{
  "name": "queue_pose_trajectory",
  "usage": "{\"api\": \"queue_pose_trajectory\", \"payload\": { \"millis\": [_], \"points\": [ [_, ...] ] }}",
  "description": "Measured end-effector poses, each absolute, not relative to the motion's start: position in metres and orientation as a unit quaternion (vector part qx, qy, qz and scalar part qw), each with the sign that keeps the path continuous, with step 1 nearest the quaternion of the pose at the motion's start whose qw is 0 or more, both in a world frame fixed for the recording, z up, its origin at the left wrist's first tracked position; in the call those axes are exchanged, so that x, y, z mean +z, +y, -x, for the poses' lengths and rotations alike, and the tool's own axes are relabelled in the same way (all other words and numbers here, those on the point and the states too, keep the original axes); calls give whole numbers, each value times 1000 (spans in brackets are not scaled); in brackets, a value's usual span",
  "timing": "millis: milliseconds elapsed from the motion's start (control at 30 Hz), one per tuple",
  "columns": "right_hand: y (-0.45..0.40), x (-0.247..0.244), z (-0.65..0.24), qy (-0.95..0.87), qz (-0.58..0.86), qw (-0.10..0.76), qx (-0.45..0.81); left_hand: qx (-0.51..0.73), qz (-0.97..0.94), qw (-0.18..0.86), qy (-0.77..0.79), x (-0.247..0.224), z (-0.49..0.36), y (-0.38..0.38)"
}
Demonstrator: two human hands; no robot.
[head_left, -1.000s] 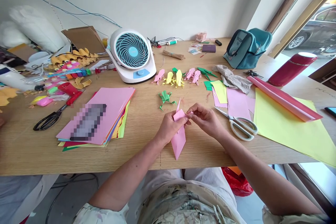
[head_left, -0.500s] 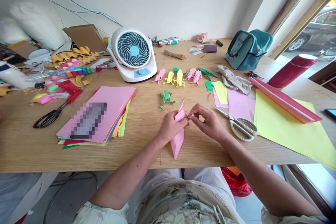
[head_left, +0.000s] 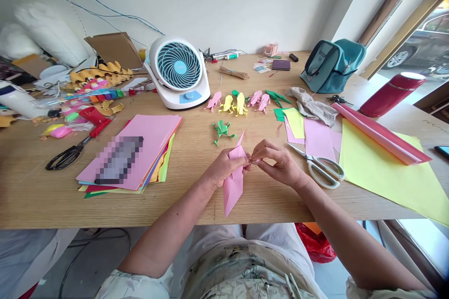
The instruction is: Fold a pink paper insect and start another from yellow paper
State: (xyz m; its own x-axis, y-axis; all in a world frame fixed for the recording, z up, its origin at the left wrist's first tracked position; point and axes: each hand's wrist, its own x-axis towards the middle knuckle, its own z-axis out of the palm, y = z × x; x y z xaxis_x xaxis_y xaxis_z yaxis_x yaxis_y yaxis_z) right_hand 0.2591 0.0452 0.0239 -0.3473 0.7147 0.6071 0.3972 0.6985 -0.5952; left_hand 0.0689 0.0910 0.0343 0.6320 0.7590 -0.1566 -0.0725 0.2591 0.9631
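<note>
So the pink folded paper (head_left: 232, 191) is at lower center of the frame, held up over the table edge, with a long sharp point aimed up and another, broader one aimed down toward the lap. The left hand (head_left: 226, 168) is clamped on its middle, thumb flat on top; the fingers underneath are mostly hidden. The right hand (head_left: 277, 163) has thumb and fingertips pinched together on a skinny bit sticking out the paper's right side (tiny in the view, so don't ask me about the exact fold).

Just above the paper sits a green paper frog (head_left: 221, 129), legs splayed. Past it, around the center, there's a bunch of other folded figures: yellow frogs (head_left: 241, 103) with pink figures (head_left: 263, 102) on either side, plus some green ones tucked behind.

Right of the right hand, the white-handled scissors (head_left: 311, 161) lie beside some loose pink sheets (head_left: 317, 142). Further right is a big yellow sheet (head_left: 382, 168) with a red roll (head_left: 382, 135) lying across its top part, and a red bottle (head_left: 391, 96) tipped at an angle in the view.

Over at left there's a stack of colored paper (head_left: 157, 133), pink on top, with the black-handled scissors (head_left: 77, 149) just beside it. The white fan (head_left: 179, 67) stands upper left of center, and a teal bag (head_left: 333, 67) is at upper right.
</note>
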Motion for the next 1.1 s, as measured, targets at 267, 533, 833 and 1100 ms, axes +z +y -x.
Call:
{"api": "queue_pose_trajectory", "payload": {
  "millis": [267,533,833,1100],
  "points": [
    [42,30,-260,-788,357,449,223,295,-564,711,299,31,-70,92],
    [39,29,-250,-738,446,450,233,362,-655,568,342,31,-71,93],
    [42,30,-253,-721,443,448,289,361,-687,535,333,33,-72,90],
    [43,30,-257,-707,441,445,327,304,-674,596,313,33,-71,91]
  ]
}}
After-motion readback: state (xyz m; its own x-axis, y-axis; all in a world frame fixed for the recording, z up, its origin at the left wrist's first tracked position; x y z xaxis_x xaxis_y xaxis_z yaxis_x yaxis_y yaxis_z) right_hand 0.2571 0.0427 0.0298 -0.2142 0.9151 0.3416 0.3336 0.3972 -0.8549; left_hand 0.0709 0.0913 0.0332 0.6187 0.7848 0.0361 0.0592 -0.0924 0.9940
